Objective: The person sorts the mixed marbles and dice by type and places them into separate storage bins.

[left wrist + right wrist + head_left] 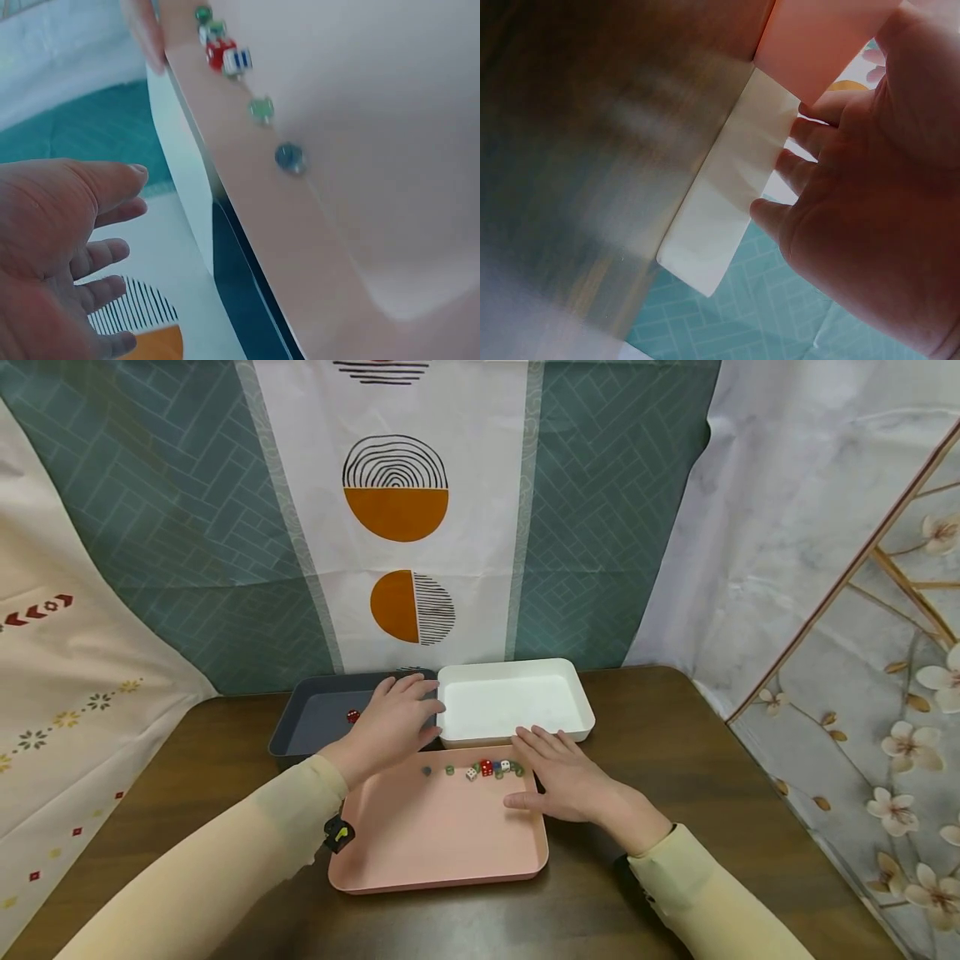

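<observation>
With its fingers extended, the left hand [397, 720] hovers over the right end of the dark grey tray [281, 735]. A red die [352, 716] lies in that tray. Over the far right corner of the pink tray [450, 847] is the right hand [566, 778], its fingers straight and nothing in its grasp. Along the pink tray's far side lie a red die [487, 767], white dice [471, 773], several small green pieces [450, 770] and a dark blue bead [289, 158]. The left wrist view shows the left palm free of objects.
Behind the pink tray stands a white tray [517, 702], side by side with the grey one. All three sit on a brown wooden table [637, 718]. Patterned cloths [607, 510] hang behind and at the sides.
</observation>
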Tool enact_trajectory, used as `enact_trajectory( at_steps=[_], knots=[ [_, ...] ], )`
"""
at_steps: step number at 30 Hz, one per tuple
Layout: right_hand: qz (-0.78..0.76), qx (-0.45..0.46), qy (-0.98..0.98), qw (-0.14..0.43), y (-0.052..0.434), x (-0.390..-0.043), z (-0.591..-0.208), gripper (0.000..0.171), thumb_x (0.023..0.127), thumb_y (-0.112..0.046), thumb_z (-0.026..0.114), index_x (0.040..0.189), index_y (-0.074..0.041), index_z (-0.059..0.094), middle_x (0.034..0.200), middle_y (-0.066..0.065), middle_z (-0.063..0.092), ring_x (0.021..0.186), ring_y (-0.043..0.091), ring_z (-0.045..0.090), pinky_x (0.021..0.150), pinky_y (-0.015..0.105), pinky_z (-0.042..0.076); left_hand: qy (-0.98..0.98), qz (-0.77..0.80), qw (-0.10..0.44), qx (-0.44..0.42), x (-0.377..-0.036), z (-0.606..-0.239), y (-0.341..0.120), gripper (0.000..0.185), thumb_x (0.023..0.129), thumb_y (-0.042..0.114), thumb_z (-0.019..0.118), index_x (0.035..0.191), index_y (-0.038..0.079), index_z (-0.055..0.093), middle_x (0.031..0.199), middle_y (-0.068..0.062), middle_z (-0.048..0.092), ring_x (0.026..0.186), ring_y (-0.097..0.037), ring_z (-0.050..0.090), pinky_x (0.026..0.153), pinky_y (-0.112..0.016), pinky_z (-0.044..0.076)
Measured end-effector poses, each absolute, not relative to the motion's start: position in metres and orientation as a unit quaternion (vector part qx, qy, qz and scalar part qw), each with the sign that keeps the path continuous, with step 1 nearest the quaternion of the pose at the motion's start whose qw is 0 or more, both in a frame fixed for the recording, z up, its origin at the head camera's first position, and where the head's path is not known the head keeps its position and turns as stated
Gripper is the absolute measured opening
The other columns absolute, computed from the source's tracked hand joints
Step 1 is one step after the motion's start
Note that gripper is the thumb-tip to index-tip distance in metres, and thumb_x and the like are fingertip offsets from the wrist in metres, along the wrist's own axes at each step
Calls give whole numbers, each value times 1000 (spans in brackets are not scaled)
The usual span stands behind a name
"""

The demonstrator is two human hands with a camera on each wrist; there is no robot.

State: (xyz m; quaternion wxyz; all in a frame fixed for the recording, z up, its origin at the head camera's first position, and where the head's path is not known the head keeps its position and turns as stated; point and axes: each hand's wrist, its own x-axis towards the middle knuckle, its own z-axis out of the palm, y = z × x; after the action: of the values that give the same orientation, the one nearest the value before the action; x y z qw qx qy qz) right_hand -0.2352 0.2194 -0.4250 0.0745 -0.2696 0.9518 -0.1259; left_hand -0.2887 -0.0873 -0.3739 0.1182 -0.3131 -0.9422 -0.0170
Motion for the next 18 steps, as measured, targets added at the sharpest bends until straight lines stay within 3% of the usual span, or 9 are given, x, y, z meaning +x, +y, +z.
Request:
enact_trajectory(
  at_steps=[11,18],
  knots=[
    [-126,-271,952,73,220,-235,-425,101,103,-68,65,175,-7,30,182,13,23,169,36,14,135,60,5,-928,-10,120,-354,-271,-376,-72,35,98,25,88,130,13,82,161,-18,58,158,-45,41,126,-70,30],
    [-125,-267,953,71,220,-236,-425,101,103,-69,66,175,-7,31,182,12,24,169,36,14,135,60,6,-912,-25,122,-391,-265,-383,-70,37,88,20,97,123,15,84,159,-19,59,156,-48,42,123,-73,32]
  ],
)
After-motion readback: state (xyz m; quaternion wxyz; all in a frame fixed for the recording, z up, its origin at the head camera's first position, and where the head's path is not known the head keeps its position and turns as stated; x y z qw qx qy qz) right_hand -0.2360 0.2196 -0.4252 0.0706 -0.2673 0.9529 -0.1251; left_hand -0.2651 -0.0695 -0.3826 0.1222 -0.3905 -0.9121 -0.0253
